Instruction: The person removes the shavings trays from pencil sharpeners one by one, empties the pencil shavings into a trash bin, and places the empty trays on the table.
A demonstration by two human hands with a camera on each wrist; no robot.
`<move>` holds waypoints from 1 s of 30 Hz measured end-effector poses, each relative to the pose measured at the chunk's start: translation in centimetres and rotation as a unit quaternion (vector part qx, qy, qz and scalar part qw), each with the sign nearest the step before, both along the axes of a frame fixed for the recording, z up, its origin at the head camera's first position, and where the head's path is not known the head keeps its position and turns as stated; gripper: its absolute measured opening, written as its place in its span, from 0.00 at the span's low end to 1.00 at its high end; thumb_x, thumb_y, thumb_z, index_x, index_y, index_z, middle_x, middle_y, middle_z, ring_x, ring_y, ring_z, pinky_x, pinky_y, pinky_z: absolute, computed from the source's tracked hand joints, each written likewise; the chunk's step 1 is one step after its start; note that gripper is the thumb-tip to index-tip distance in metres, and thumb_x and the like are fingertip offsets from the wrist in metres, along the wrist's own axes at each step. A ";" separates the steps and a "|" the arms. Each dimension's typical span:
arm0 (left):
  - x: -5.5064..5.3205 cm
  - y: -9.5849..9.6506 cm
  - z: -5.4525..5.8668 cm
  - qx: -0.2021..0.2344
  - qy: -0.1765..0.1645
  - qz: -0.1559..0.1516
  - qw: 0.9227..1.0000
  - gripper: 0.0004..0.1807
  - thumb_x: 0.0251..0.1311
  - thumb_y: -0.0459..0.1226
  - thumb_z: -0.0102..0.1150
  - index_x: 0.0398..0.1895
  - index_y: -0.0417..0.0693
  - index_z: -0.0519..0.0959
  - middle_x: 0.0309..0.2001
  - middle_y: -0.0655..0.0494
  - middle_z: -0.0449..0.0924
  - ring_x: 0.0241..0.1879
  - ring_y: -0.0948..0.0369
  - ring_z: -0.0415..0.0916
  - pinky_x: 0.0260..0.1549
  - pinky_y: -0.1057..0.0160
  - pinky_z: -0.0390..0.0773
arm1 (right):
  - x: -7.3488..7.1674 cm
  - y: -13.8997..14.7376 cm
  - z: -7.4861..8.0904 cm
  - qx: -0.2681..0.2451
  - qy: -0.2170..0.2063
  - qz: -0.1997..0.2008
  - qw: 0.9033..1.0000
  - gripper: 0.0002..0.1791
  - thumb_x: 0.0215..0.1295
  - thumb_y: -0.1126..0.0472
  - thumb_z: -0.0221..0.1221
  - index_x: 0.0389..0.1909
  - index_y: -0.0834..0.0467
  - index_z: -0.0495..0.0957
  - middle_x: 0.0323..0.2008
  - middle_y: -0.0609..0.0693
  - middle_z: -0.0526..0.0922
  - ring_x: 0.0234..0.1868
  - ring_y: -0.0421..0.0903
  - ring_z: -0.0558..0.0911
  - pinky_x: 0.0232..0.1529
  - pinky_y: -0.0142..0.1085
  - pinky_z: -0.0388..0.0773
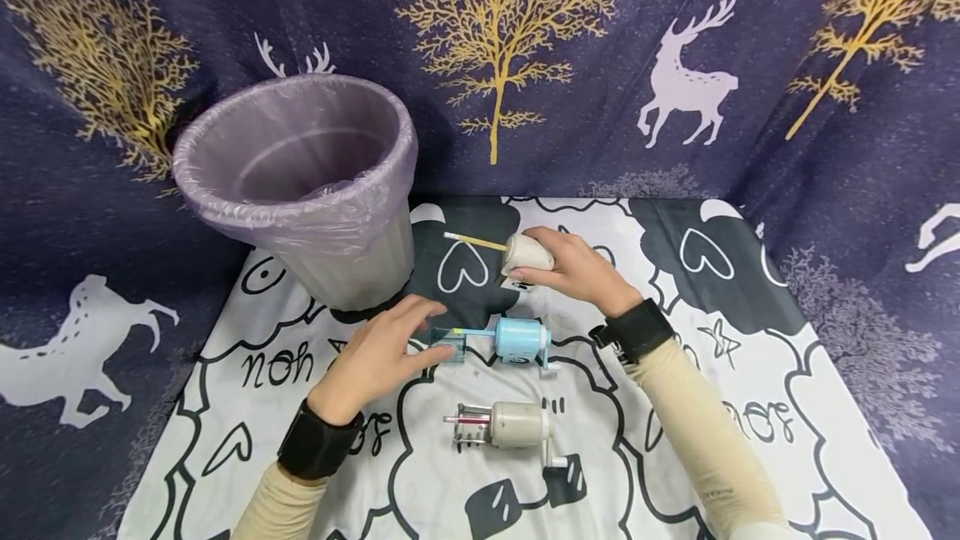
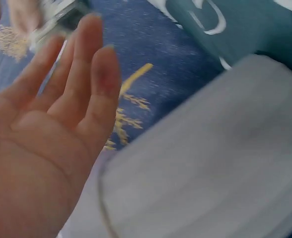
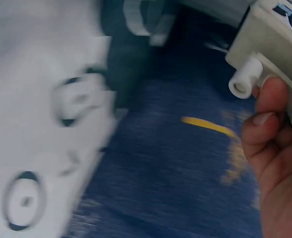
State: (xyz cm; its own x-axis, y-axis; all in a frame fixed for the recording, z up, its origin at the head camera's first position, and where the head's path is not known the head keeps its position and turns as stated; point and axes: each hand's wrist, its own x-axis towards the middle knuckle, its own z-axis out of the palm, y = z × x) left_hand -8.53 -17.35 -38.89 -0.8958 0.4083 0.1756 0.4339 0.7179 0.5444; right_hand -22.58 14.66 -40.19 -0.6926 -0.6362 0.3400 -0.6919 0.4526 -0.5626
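My right hand (image 1: 566,269) grips a cream hand-crank pencil sharpener (image 1: 525,254), with a yellow pencil (image 1: 480,242) sticking out of its left side. In the right wrist view the white crank knob (image 3: 245,79) shows beside my fingers. My left hand (image 1: 378,352) is spread with nothing in it, thumb and fingers apart. Its thumb overlaps the clear front part of a blue pencil sharpener (image 1: 519,340), which has a blue pencil (image 1: 476,332) in it. Nearer me lies a grey-beige pencil sharpener (image 1: 517,425) with a dark red pencil (image 1: 471,420) in its metal front frame.
A tall bin (image 1: 375,261) lined with a translucent purple bag (image 1: 367,207) stands at the back left, close beyond my left hand. A black-and-white patterned cloth (image 1: 337,473) covers the table. Behind hangs a dark blue curtain (image 1: 600,123) with trees and deer.
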 end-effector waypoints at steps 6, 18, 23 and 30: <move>-0.5 2.8 1.9 0.047 0.021 -0.021 0.998 0.37 0.70 0.57 0.68 0.75 0.51 0.72 0.72 0.55 0.73 0.65 0.54 0.77 0.59 0.47 0.81 | 4.1 0.5 3.8 -0.043 0.010 0.009 0.999 0.28 0.70 0.42 0.70 0.61 0.57 0.80 0.41 0.47 0.84 0.32 0.40 0.77 0.29 0.38 0.75; -1.2 5.8 2.6 0.132 0.101 -0.094 0.982 0.39 0.63 0.43 0.78 0.76 0.45 0.74 0.68 0.49 0.78 0.68 0.55 0.76 0.67 0.54 0.76 | 8.1 -0.3 4.2 -0.069 0.004 0.048 0.996 0.38 0.71 0.30 0.61 0.63 0.57 0.79 0.46 0.47 0.86 0.37 0.39 0.81 0.34 0.38 0.80; -1.2 5.7 2.3 0.131 0.120 -0.096 0.979 0.37 0.63 0.42 0.78 0.74 0.44 0.76 0.66 0.49 0.80 0.67 0.54 0.77 0.67 0.53 0.76 | 8.3 -0.3 3.9 -0.058 -0.003 0.046 0.997 0.38 0.72 0.29 0.59 0.64 0.57 0.79 0.46 0.47 0.86 0.39 0.39 0.82 0.35 0.38 0.81; -1.0 5.4 2.3 0.110 0.094 -0.095 0.985 0.37 0.66 0.44 0.75 0.77 0.48 0.75 0.68 0.49 0.78 0.70 0.53 0.75 0.66 0.50 0.77 | 8.6 -0.1 3.7 -0.045 -0.004 0.053 0.998 0.39 0.73 0.28 0.57 0.66 0.58 0.77 0.46 0.47 0.86 0.39 0.39 0.82 0.36 0.39 0.82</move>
State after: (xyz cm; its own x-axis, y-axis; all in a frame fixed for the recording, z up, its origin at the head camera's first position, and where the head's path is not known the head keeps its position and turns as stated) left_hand -9.49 -11.97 -36.59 -0.7503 0.4987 0.4340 0.6569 0.4885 0.5743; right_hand -13.93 14.54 -36.46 -0.6264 -0.6725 0.3943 -0.7284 0.3248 -0.6033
